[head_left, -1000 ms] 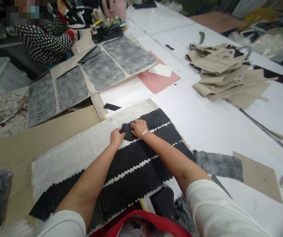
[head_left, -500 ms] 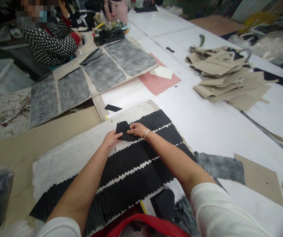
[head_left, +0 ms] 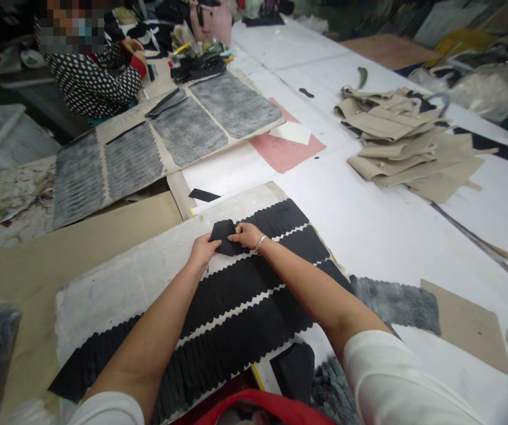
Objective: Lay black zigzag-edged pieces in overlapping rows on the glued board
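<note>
Both of my hands are on a small black piece (head_left: 223, 237) at the left end of the top row. My left hand (head_left: 203, 249) pinches its left edge between thumb and fingers. On its right side, my right hand (head_left: 247, 235) has thumb and fingertips closed on it; a bracelet circles that wrist. Under them lies a pale board (head_left: 116, 289) bearing black strips (head_left: 236, 330) in overlapping rows with zigzag edges. My forearms cover part of the lower rows.
Grey-coated boards (head_left: 187, 130) lie beyond at the left, near a person in a dotted sleeve (head_left: 89, 82). Beige folded pieces (head_left: 390, 136) are piled at the right. A single black strip (head_left: 204, 195) rests above the board. A pink sheet (head_left: 275, 150) lies farther back.
The black piece and my hands have shifted slightly, with more of the piece lying along the row. The other person's hands have moved together. The view has moved a little.
</note>
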Action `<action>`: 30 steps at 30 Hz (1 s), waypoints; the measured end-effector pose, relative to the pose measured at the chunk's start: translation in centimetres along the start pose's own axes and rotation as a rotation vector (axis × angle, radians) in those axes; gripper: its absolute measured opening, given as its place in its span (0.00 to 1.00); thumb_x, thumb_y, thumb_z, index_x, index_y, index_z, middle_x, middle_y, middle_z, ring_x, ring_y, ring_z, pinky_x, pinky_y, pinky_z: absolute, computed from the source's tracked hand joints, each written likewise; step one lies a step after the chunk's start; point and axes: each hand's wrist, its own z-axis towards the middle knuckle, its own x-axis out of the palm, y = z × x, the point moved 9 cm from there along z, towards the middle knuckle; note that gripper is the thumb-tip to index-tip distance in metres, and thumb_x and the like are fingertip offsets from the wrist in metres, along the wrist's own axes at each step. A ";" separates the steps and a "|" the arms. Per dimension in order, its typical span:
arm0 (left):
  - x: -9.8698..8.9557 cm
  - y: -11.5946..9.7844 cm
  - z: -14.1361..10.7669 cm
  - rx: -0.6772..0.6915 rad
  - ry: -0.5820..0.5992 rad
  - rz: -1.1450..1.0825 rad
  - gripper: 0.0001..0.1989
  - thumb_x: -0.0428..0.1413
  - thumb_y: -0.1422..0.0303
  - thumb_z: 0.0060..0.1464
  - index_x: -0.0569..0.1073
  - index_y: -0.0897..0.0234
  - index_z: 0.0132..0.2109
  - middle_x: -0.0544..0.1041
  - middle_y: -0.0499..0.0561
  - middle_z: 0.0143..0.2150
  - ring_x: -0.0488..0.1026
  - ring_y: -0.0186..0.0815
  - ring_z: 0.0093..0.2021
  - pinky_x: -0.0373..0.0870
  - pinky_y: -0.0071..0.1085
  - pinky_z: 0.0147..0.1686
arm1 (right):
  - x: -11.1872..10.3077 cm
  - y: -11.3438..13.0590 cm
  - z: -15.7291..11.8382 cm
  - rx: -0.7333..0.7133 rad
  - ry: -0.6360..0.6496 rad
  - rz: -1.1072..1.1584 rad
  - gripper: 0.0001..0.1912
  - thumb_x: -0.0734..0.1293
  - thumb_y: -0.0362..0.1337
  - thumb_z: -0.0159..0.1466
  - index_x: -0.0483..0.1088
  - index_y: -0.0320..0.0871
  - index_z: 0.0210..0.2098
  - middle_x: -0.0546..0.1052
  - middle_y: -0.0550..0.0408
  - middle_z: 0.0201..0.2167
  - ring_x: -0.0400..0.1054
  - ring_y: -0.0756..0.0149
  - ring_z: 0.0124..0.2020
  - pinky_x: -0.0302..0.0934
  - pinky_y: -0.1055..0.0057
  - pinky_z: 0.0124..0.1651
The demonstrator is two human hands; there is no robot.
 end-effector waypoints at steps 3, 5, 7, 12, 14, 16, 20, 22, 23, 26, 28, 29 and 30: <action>0.0 0.6 0.6 0.007 -0.011 -0.007 0.15 0.60 0.68 0.33 0.74 0.68 0.34 0.77 0.50 0.26 0.74 0.38 0.26 0.73 0.37 0.31 | -0.8 0.0 -0.1 0.019 0.007 -0.070 0.20 0.72 0.44 0.52 0.56 0.44 0.21 0.62 0.66 0.12 0.58 0.75 0.16 0.53 0.77 0.21; -0.1 1.0 1.0 0.014 -0.031 0.015 0.14 0.59 0.69 0.34 0.74 0.68 0.33 0.77 0.50 0.26 0.74 0.38 0.26 0.73 0.36 0.30 | -2.4 0.6 -0.3 -0.025 -0.076 -0.229 0.17 0.70 0.44 0.55 0.58 0.44 0.22 0.66 0.62 0.15 0.60 0.74 0.19 0.54 0.76 0.24; -0.3 1.3 1.2 0.021 -0.058 0.058 0.13 0.59 0.69 0.35 0.75 0.68 0.33 0.77 0.50 0.26 0.74 0.38 0.26 0.73 0.36 0.29 | -4.4 1.5 -0.6 -0.085 -0.204 -0.406 0.14 0.67 0.43 0.58 0.62 0.43 0.23 0.70 0.59 0.20 0.63 0.71 0.23 0.54 0.75 0.28; -0.2 2.1 1.5 -0.001 -0.080 0.150 0.14 0.59 0.67 0.37 0.76 0.68 0.35 0.77 0.51 0.27 0.75 0.39 0.29 0.72 0.35 0.32 | -6.5 2.8 -1.5 -0.208 -0.312 -0.674 0.05 0.61 0.35 0.61 0.68 0.43 0.33 0.75 0.53 0.33 0.66 0.67 0.33 0.55 0.73 0.36; -0.4 2.4 1.6 -0.007 -0.103 0.209 0.15 0.60 0.65 0.38 0.77 0.68 0.36 0.78 0.51 0.27 0.75 0.40 0.30 0.72 0.35 0.32 | -5.9 3.0 -1.9 -0.274 -0.283 -0.741 0.07 0.60 0.34 0.62 0.69 0.43 0.36 0.74 0.52 0.37 0.66 0.66 0.37 0.55 0.73 0.38; -0.7 2.5 1.7 -0.001 -0.127 0.274 0.15 0.60 0.65 0.38 0.77 0.68 0.36 0.78 0.51 0.26 0.75 0.40 0.30 0.71 0.34 0.32 | -4.9 3.1 -2.3 -0.334 -0.248 -0.799 0.09 0.58 0.34 0.63 0.70 0.43 0.38 0.73 0.51 0.39 0.65 0.65 0.39 0.55 0.73 0.40; -1.0 2.2 1.8 0.023 -0.151 0.397 0.13 0.58 0.68 0.39 0.78 0.68 0.36 0.78 0.51 0.27 0.75 0.39 0.30 0.70 0.30 0.31 | -3.2 2.7 -2.6 -0.404 -0.193 -0.887 0.11 0.58 0.32 0.63 0.71 0.43 0.41 0.73 0.50 0.40 0.64 0.63 0.42 0.55 0.71 0.43; -1.1 1.9 1.8 0.031 -0.166 0.467 0.13 0.57 0.70 0.40 0.78 0.68 0.36 0.78 0.51 0.28 0.75 0.38 0.30 0.69 0.29 0.30 | -2.6 2.4 -2.7 -0.422 -0.173 -0.921 0.12 0.59 0.31 0.62 0.71 0.44 0.42 0.73 0.50 0.42 0.64 0.62 0.42 0.54 0.70 0.43; -1.1 1.8 1.8 0.034 -0.173 0.501 0.13 0.56 0.71 0.40 0.78 0.68 0.36 0.78 0.51 0.28 0.75 0.38 0.30 0.68 0.28 0.30 | -2.4 2.3 -2.7 -0.431 -0.163 -0.936 0.12 0.59 0.31 0.62 0.71 0.44 0.42 0.73 0.50 0.42 0.64 0.61 0.43 0.54 0.69 0.43; -1.1 1.4 1.8 0.045 -0.181 0.567 0.13 0.55 0.72 0.39 0.78 0.68 0.36 0.78 0.51 0.29 0.75 0.38 0.30 0.67 0.27 0.29 | -1.6 2.0 -3.0 -0.483 -0.132 -0.975 0.13 0.60 0.30 0.61 0.71 0.45 0.43 0.73 0.50 0.46 0.63 0.60 0.45 0.53 0.68 0.42; -1.1 1.3 1.8 0.050 -0.181 0.585 0.13 0.54 0.72 0.40 0.78 0.68 0.35 0.78 0.51 0.29 0.75 0.38 0.30 0.67 0.26 0.29 | -1.2 1.9 -3.2 -0.524 -0.113 -0.997 0.14 0.60 0.30 0.61 0.71 0.45 0.44 0.72 0.50 0.47 0.62 0.60 0.46 0.53 0.67 0.42; -1.1 1.2 1.8 0.051 -0.182 0.591 0.13 0.54 0.71 0.40 0.78 0.68 0.35 0.78 0.51 0.29 0.75 0.38 0.31 0.67 0.26 0.29 | -1.0 1.9 -3.2 -0.538 -0.103 -1.008 0.14 0.59 0.30 0.62 0.71 0.45 0.44 0.72 0.51 0.48 0.61 0.59 0.46 0.52 0.67 0.42; -1.1 1.2 1.8 0.051 -0.183 0.598 0.13 0.54 0.71 0.40 0.78 0.68 0.35 0.78 0.51 0.29 0.75 0.38 0.31 0.67 0.26 0.29 | -0.8 1.7 -3.2 -0.545 -0.096 -1.019 0.14 0.59 0.30 0.62 0.71 0.45 0.44 0.72 0.51 0.48 0.61 0.59 0.47 0.52 0.66 0.42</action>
